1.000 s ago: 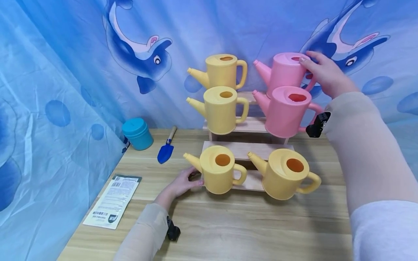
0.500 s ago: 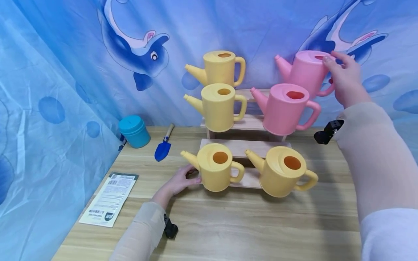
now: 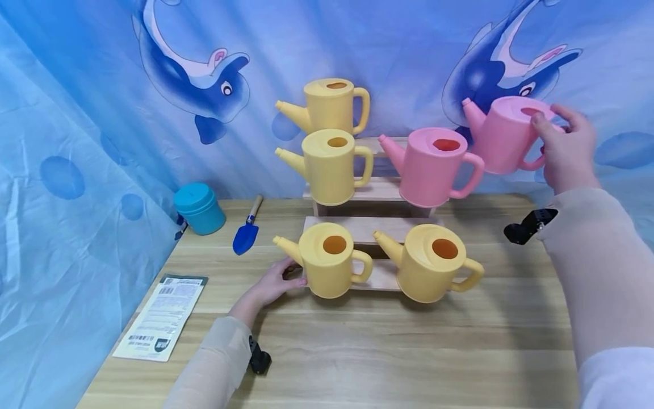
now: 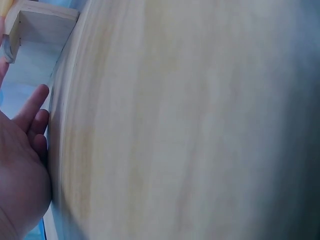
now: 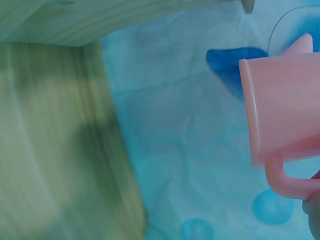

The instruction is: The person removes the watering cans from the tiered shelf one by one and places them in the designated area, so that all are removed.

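Observation:
My right hand (image 3: 569,147) holds a pink watering can (image 3: 511,133) by its handle side, thumb near the rim, in the air right of the wooden stepped stand (image 3: 375,228). In the right wrist view, the pink can's body (image 5: 285,105) and handle (image 5: 290,186) show, with only a bit of the hand. My left hand (image 3: 271,285) grips the left end of the stand's lowest step, beside a yellow watering can (image 3: 327,270). In the left wrist view, thumb and index are mostly cut off at the stand's end (image 4: 45,20); the other fingers bend loosely.
Another pink can (image 3: 429,170) and yellow cans (image 3: 332,170) (image 3: 327,105) stand on the upper steps, a yellow can (image 3: 429,270) at lower right. On the table lie a blue trowel (image 3: 246,236), a teal tub (image 3: 200,210) and a packet (image 3: 160,318). A dolphin-print curtain (image 3: 102,113) hangs behind.
My right hand has lifted the pink watering can off the top step and carried it right, now slightly lower beside the stand. The left hand stays at the stand's end.

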### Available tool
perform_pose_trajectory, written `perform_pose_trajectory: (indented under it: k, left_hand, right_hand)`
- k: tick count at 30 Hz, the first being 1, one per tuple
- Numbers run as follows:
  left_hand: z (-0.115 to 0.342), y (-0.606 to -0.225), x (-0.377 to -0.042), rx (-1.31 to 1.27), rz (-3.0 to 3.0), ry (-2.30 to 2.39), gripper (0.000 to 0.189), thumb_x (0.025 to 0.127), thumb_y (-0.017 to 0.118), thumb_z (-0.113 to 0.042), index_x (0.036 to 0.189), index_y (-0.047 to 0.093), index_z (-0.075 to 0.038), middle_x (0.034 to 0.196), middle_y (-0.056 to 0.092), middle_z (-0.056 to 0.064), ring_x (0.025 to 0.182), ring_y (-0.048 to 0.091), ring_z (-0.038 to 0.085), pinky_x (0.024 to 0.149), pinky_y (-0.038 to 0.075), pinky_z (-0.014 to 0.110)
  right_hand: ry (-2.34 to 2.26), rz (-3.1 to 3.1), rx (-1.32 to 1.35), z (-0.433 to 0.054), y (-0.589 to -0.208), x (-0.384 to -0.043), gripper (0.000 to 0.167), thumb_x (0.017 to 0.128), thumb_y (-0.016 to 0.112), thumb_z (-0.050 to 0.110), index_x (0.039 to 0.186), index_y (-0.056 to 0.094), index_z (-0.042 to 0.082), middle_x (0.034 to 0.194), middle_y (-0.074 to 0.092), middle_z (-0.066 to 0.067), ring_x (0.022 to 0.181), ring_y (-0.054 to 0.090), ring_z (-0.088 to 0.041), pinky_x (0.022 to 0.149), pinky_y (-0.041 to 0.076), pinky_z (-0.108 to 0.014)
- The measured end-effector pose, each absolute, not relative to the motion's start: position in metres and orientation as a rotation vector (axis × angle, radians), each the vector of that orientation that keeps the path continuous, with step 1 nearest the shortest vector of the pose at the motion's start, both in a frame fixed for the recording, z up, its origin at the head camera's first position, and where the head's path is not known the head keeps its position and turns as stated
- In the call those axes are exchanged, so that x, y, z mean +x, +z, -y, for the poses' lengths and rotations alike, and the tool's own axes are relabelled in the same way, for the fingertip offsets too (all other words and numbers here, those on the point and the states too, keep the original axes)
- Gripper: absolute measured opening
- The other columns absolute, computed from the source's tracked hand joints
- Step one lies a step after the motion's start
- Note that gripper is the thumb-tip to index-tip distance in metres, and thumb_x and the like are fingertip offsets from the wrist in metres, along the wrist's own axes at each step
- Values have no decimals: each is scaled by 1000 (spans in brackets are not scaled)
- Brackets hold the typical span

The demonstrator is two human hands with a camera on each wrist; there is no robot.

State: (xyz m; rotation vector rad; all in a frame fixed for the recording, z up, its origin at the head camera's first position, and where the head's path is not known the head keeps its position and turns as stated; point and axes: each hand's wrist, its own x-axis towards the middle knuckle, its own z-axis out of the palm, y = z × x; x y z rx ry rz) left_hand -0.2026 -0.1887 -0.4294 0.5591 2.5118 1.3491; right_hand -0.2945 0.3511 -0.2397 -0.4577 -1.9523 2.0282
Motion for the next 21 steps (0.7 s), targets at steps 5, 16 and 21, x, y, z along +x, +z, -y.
perform_pose_trajectory:
  k: [5, 16, 21]
  left_hand:
    - [195, -445, -209, 547, -2534, 1366, 65, 86, 69, -27, 141, 39, -7, 139, 45, 15, 129, 37, 33, 106, 26, 53]
    - [201, -465, -220, 562, -2535, 1391, 65, 84, 70, -35, 139, 43, -16, 136, 49, 7, 128, 40, 27, 107, 26, 50]
    - [198, -466, -220, 581, -2549, 1372, 65, 83, 70, -36, 139, 43, -14, 136, 49, 8, 128, 40, 28, 106, 27, 50]
  right_hand:
    - [1994, 1938, -461, -354, -265, -291, 81, 66, 76, 47, 139, 43, 35, 109, 42, 8, 84, 40, -11, 52, 44, -16]
    - [1879, 2033, -506, -350, -343, -280, 78, 73, 69, 51, 142, 39, 33, 107, 44, 6, 97, 47, -9, 75, 49, -17]
    - [1856, 2088, -604, -345, -372, -278, 83, 70, 65, 61, 144, 32, 39, 123, 42, 2, 117, 40, -17, 102, 36, -43]
